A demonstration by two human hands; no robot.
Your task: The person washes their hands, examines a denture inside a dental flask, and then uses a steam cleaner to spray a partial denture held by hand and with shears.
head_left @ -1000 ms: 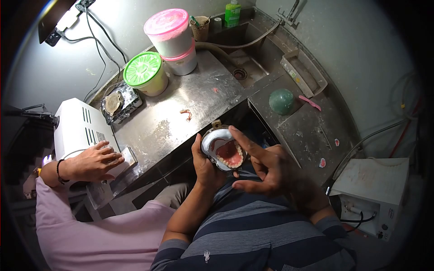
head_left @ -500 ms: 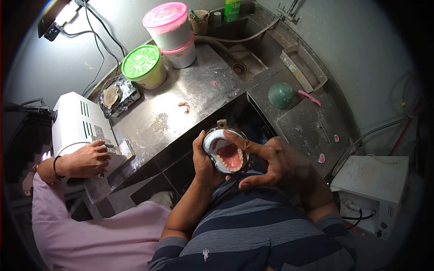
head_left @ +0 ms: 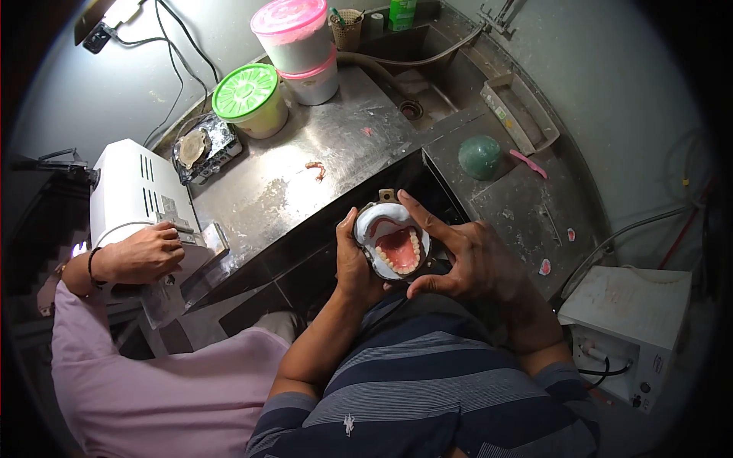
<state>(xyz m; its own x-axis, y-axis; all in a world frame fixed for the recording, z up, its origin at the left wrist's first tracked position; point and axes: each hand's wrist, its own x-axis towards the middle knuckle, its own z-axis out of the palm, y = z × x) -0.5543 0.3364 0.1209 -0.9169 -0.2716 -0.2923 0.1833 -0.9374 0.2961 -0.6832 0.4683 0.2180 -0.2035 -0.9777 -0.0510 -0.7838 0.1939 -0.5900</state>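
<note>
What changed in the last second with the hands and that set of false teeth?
The right hand closed in on the denture mould: a second ago only its forefinger reached the rim, now forefinger and thumb clasp its right side. The left hand kept cradling it from the left. The co-worker's hand slid slightly along the white machine. Tubs and countertop bits stayed put.

My left hand [head_left: 357, 267] covers the back and left rim of the denture flask [head_left: 393, 240], and my right hand [head_left: 469, 263] hides its lower right edge. The green bottle [head_left: 402, 11] by the sink is cut off at the top edge. The small pink bits [head_left: 315, 169] on the desk [head_left: 305, 153] are too small to identify.
</note>
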